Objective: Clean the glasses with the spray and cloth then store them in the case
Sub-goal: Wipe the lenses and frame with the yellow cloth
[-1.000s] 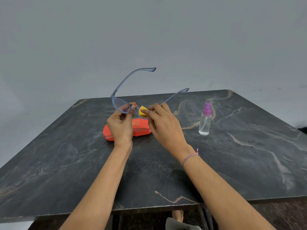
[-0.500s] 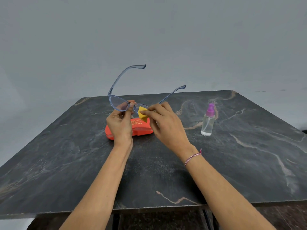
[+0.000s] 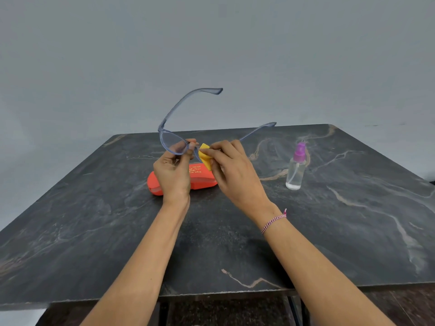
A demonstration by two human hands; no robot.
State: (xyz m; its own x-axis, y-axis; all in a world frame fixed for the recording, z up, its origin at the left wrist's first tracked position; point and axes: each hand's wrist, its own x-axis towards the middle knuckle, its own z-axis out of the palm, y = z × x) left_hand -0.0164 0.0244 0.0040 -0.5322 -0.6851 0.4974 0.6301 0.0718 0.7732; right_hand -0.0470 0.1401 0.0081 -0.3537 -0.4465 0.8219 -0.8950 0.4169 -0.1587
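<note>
The glasses (image 3: 169,140) are held above the far middle of the tabletop (image 3: 353,231), pinched at the frame by the left hand (image 3: 173,175), while the cloth (image 3: 204,157) is pinched against one lens by the right hand (image 3: 235,170). Wiping seems under way; storage in the closed case (image 3: 203,180) below is left to do.

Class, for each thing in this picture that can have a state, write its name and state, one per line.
glasses: arms unfolded, held up off the table
left hand: grips the glasses' frame
right hand: pinches the cloth
cloth: crumpled, pressed against one lens
case: shut, lying on the table
spray bottle: upright on the table, untouched
</note>
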